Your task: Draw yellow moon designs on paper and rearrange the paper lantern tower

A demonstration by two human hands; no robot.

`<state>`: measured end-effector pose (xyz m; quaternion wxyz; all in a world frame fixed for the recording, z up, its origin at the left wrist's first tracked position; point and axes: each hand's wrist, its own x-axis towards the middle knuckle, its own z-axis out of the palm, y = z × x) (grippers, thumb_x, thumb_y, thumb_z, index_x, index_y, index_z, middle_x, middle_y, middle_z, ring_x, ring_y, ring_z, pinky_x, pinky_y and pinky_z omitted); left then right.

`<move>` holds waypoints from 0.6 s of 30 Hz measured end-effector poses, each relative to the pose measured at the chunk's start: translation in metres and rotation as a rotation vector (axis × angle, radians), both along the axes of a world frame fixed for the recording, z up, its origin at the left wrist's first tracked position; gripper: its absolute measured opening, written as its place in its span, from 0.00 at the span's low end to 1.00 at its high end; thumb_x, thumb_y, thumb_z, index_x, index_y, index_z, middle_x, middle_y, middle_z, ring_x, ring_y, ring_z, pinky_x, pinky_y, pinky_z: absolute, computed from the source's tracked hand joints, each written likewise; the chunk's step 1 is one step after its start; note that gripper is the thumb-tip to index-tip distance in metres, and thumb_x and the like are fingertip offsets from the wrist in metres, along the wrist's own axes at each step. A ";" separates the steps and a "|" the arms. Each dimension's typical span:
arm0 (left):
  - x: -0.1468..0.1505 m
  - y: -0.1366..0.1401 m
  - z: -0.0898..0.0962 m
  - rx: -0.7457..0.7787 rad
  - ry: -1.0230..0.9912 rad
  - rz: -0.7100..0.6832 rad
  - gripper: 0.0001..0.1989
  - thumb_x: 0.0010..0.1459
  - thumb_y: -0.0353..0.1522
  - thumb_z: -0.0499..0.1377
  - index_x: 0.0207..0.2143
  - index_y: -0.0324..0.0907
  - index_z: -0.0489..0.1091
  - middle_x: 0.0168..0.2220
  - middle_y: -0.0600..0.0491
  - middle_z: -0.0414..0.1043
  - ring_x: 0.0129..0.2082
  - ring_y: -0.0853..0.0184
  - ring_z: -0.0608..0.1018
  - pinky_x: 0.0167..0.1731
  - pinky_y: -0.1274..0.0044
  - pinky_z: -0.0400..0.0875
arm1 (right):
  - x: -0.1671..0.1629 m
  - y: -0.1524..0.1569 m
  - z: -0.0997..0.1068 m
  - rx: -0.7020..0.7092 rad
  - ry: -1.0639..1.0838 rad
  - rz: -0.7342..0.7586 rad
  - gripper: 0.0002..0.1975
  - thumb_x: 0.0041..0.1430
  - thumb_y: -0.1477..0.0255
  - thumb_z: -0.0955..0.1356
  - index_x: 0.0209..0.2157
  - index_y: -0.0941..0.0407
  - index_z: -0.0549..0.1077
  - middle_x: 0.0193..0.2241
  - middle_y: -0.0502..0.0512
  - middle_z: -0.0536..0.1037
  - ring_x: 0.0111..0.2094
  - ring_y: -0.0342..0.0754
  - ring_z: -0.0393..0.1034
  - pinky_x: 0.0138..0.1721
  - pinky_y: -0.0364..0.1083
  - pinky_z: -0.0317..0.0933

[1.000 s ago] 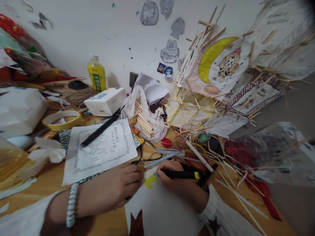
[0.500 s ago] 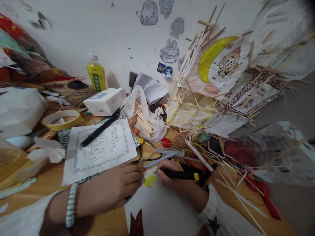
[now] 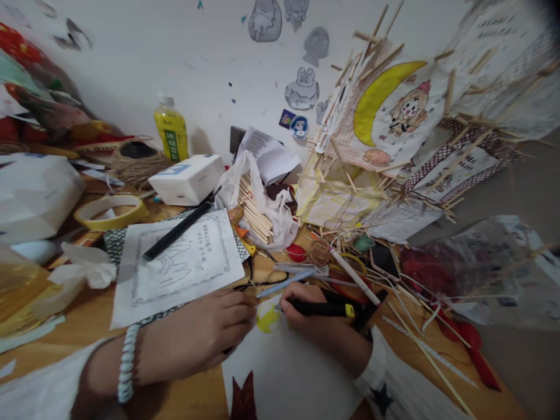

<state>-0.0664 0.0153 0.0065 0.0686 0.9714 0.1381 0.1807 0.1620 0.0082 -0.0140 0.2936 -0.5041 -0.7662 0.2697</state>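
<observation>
My right hand (image 3: 306,306) grips a black marker (image 3: 321,309) with a yellow end, its tip at a yellow-coloured round patch (image 3: 268,318) on a white sheet of paper (image 3: 289,373). A dark red ribbon-like shape (image 3: 244,396) shows near the sheet's lower edge. Beside the patch, at the sheet's left edge, my left hand (image 3: 219,324) rests with its fingers curled closed. A small dark bit shows beneath those fingers; what it belongs to is hidden. Just beyond both hands lies a light blue pen (image 3: 286,283).
A line drawing (image 3: 175,268) with a black marker (image 3: 179,230) across it lies at left. Behind are a tape roll (image 3: 111,211), a white box (image 3: 188,179), a drink bottle (image 3: 170,131) and bagged sticks (image 3: 256,213). Stick-framed paper lanterns (image 3: 389,111) stand at right.
Both hands and the marker stay almost in place on the sheet. The view shifts very slightly; nothing is picked up or let go.
</observation>
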 end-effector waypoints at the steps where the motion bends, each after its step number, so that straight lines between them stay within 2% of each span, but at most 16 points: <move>1: 0.000 0.000 0.000 -0.001 -0.003 -0.002 0.12 0.59 0.24 0.49 0.39 0.40 0.70 0.42 0.48 0.73 0.49 0.60 0.69 0.50 0.70 0.65 | 0.000 0.000 0.000 0.004 -0.001 0.001 0.07 0.51 0.76 0.63 0.22 0.54 0.64 0.20 0.46 0.68 0.23 0.42 0.61 0.25 0.42 0.55; 9: 0.000 -0.001 0.000 -0.024 -0.025 0.003 0.12 0.59 0.24 0.49 0.40 0.40 0.70 0.41 0.48 0.73 0.47 0.61 0.71 0.49 0.70 0.67 | 0.002 0.001 -0.004 0.024 0.003 0.004 0.08 0.51 0.76 0.63 0.21 0.53 0.63 0.20 0.45 0.67 0.23 0.42 0.61 0.25 0.42 0.56; 18: 0.000 -0.001 0.000 -0.006 -0.006 0.004 0.11 0.59 0.24 0.49 0.39 0.40 0.70 0.42 0.48 0.73 0.48 0.60 0.70 0.50 0.70 0.65 | 0.002 -0.002 0.003 0.012 0.005 0.015 0.09 0.51 0.78 0.62 0.20 0.54 0.60 0.20 0.45 0.65 0.23 0.42 0.60 0.25 0.42 0.54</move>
